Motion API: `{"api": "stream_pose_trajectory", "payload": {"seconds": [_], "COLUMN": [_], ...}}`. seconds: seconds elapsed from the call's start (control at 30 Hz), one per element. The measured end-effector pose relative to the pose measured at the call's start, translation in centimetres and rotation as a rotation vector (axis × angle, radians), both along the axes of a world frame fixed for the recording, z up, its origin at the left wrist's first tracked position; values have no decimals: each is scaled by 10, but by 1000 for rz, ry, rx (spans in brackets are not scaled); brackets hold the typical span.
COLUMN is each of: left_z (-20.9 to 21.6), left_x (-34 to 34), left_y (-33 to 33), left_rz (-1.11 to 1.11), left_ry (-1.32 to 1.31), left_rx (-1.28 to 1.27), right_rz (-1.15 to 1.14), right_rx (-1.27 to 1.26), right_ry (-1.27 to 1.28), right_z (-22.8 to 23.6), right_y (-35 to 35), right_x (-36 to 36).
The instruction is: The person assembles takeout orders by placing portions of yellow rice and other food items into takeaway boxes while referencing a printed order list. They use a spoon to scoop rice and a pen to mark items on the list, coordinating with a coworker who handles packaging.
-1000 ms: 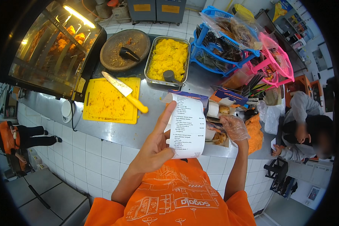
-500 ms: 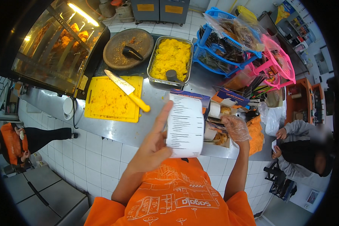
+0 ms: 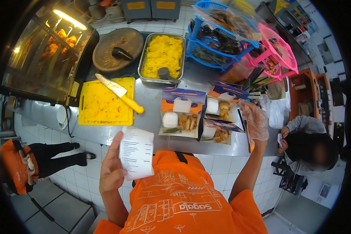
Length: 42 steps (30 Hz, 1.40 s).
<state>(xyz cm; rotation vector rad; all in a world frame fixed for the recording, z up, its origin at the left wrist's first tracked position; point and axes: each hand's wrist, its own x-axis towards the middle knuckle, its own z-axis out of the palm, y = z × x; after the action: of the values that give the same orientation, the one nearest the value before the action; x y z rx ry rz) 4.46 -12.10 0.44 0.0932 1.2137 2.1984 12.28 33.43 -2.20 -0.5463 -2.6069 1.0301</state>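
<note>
A long printed paper receipt (image 3: 137,153) is pinched in my bare left hand (image 3: 112,169), held low in front of the counter edge. My right hand (image 3: 256,121), in a clear plastic glove, hovers beside the meal boxes at the right, fingers stretched out, with no object visible in them. Three open cardboard boxes stand together: the left box (image 3: 162,124), the back box (image 3: 227,93) and the front right box (image 3: 233,137). Each holds a white rounded mound, likely rice, and browned fried pieces; the left one also shows something green.
On the steel counter are a yellow cutting board (image 3: 101,111) with a knife (image 3: 121,94), a stone mortar (image 3: 101,50), a tray (image 3: 139,70) of yellow food, a heated display (image 3: 46,58) and stacked baskets (image 3: 222,58). One person (image 3: 308,144) stands right, another (image 3: 15,156) left.
The receipt and my left hand have moved left and down, uncovering the left box. My right hand has lifted off the boxes to their right side. The view has shifted slightly.
</note>
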Motion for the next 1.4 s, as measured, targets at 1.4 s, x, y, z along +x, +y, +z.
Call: {"api": "stream_pose_trajectory", "payload": {"seconds": [1.4], "left_z": [61], "left_x": [27], "left_y": [32], "left_rz": [-342], "left_ry": [482], "left_rx": [122], "right_rz": [507], "right_rx": [-1385], "right_ry": [-643], "right_z": [-114], "right_y": [-444], "right_x": [-157]}}
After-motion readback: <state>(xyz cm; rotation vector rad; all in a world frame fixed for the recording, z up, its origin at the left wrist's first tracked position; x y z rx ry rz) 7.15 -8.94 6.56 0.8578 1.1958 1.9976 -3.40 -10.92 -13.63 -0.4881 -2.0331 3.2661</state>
